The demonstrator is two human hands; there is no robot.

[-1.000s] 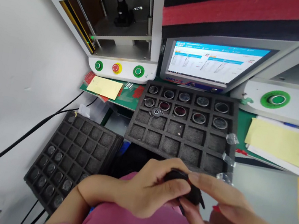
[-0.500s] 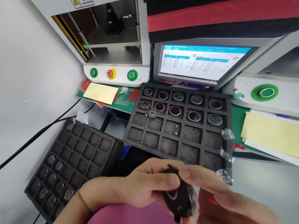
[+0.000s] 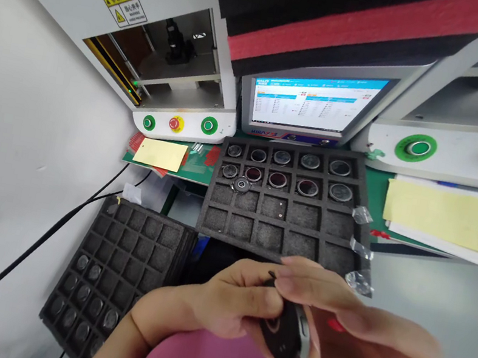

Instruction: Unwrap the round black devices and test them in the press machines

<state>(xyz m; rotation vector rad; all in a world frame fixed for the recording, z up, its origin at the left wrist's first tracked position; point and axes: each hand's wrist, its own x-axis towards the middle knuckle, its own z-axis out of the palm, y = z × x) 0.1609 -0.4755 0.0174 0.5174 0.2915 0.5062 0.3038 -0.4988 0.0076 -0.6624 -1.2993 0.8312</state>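
A black round watch body (image 3: 288, 336) with a silver side edge is tilted between both hands, low in the view. My left hand (image 3: 240, 299) pinches its upper left part, thumb on the dark face. Around its right side and lower end curve the fingers of my right hand (image 3: 367, 343), also touching it. A small red spot shows at the right palm. Beyond the hands lies a dark foam tray (image 3: 275, 210) with round watch parts in its two back rows. One small round part (image 3: 241, 185) rests across a divider near the tray's left side.
Lower left, a stack of foam trays (image 3: 134, 247) holds several round parts. Behind stand a lit monitor (image 3: 312, 102) and a machine with buttons (image 3: 174, 124). Yellow paper (image 3: 160, 154) lies left, more sheets (image 3: 440, 214) right. Black cables (image 3: 43, 237) run along the left.
The watch body has turned slightly in the hands, showing more of its silver side. The right fingers have shifted a little left over its top. The camera view has moved slightly.
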